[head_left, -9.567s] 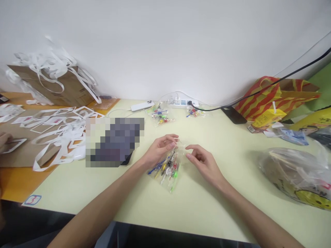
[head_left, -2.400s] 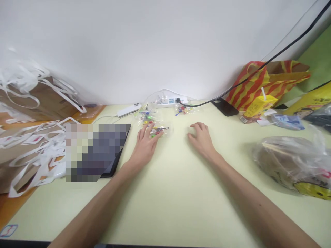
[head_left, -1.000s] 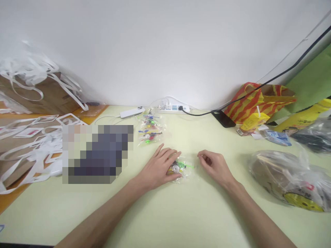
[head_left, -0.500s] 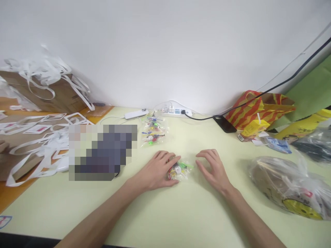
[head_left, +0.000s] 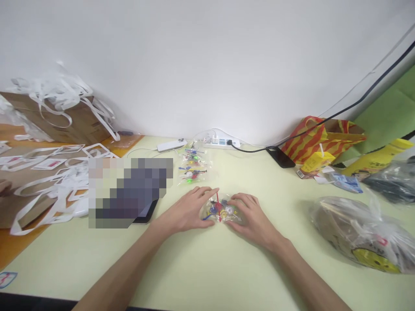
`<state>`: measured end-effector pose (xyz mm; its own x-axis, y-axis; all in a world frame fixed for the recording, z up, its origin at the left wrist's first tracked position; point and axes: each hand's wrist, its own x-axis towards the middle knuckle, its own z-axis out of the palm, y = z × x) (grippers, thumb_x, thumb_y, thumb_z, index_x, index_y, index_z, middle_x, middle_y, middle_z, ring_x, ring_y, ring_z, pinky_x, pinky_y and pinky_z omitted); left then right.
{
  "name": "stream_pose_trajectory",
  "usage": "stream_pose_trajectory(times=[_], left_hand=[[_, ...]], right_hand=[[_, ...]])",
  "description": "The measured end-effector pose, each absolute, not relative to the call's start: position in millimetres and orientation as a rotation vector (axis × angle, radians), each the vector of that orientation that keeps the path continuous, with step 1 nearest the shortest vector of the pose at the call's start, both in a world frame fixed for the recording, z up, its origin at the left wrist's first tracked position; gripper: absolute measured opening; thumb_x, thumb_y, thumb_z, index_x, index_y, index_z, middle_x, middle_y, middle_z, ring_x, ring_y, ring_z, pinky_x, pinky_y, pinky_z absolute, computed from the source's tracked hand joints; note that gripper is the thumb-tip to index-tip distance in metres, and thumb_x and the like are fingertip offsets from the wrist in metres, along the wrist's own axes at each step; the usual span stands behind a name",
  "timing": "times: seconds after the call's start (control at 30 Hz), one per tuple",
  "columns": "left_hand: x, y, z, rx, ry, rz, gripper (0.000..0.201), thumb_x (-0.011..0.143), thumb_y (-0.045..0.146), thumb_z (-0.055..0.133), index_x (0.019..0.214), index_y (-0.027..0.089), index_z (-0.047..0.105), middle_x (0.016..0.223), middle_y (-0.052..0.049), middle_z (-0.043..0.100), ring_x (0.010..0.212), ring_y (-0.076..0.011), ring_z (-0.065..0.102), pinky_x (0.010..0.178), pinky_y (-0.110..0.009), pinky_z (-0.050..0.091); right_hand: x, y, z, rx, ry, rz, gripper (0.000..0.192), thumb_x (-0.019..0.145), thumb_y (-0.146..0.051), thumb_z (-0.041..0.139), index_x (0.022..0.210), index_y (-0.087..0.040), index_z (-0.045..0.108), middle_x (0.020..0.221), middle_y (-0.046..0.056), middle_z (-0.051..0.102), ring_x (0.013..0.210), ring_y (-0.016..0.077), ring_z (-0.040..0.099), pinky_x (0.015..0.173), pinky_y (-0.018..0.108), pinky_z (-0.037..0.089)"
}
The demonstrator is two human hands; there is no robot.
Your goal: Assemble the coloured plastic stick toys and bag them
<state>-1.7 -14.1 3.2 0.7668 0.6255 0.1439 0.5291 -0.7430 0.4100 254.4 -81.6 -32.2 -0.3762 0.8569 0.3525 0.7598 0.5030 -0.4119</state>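
A small clear plastic bag (head_left: 220, 209) of colourful plastic parts lies flat on the table between my hands. Red, blue, yellow and white pieces show through it, among them a small white wheel. My left hand (head_left: 189, 211) curls round the bag's left end, thumb at the near edge and fingers at the far side, the index finger stretched over it. Round the right end, my right hand (head_left: 253, 218) has its thumb near and its fingers on the far edge. Similar clear bags (head_left: 193, 166) of coloured parts lie behind, just left of centre.
A partly blurred dark tablet (head_left: 147, 214) lies left. Paper bags with white straps (head_left: 42, 190) cover the far left, where another person's hand (head_left: 4, 186) shows. A power strip (head_left: 222, 141) lines the wall; a phone (head_left: 281, 157), a juice box (head_left: 315, 164) and a plastic-wrapped package (head_left: 356, 233) stand right.
My right hand has come in leftward from beside the bag to its right end. My left hand has shifted slightly left, and blue and red pieces now show in the bag.
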Motion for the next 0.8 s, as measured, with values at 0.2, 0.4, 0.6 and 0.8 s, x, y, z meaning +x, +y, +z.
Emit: stream_pose_trajectory(times=[0.2, 0.4, 0.6, 0.8], left_hand=[[3.8, -16.4, 2.3, 2.561, 0.798, 0.528, 0.068, 0.087, 0.027, 0.07, 0.148, 0.031, 0.042, 0.137, -0.008, 0.054, 0.125, -0.0256, 0.058, 0.104, -0.037, 0.052], [3.6, -16.7, 7.0, 2.493, 0.795, 0.692, 0.083, 0.085, 0.016, 0.069, 0.156, 0.032, 0.029, 0.152, -0.01, 0.043, 0.139, -0.0271, 0.047, 0.116, -0.043, 0.043], [3.3, -19.5, 6.7, 2.364, 0.776, 0.827, 0.086, 0.081, 0.015, 0.068, 0.155, 0.031, 0.028, 0.154, -0.01, 0.041, 0.126, -0.0253, 0.055, 0.103, -0.039, 0.053], [5.9, -22.5, 13.5, 2.243, 0.764, 0.922, 0.078, 0.081, 0.019, 0.07, 0.15, 0.03, 0.036, 0.148, -0.011, 0.048, 0.099, -0.0177, 0.062, 0.089, -0.036, 0.056]], right_hand=[[255.7, -82.8, -29.4, -1.308, -2.18, 0.277, 0.051, 0.092, -0.046, 0.064, 0.137, -0.027, 0.049, 0.134, 0.012, 0.057, 0.13, 0.0297, 0.05, 0.108, 0.048, 0.043], [263.1, -82.3, -31.0, -1.437, -1.918, 0.315, 0.04, 0.103, -0.048, 0.041, 0.137, -0.029, 0.048, 0.139, 0.009, 0.053, 0.135, 0.028, 0.044, 0.113, 0.05, 0.038], [269.1, -80.3, -34.0, -1.581, -1.584, 0.462, 0.038, 0.105, -0.051, 0.032, 0.128, -0.03, 0.053, 0.134, 0.007, 0.055, 0.131, 0.027, 0.047, 0.112, 0.05, 0.039], [268.4, -78.9, -34.3, -1.586, -1.554, 0.538, 0.038, 0.104, -0.053, 0.032, 0.126, -0.03, 0.054, 0.132, 0.007, 0.057, 0.129, 0.0269, 0.047, 0.112, 0.051, 0.038]])
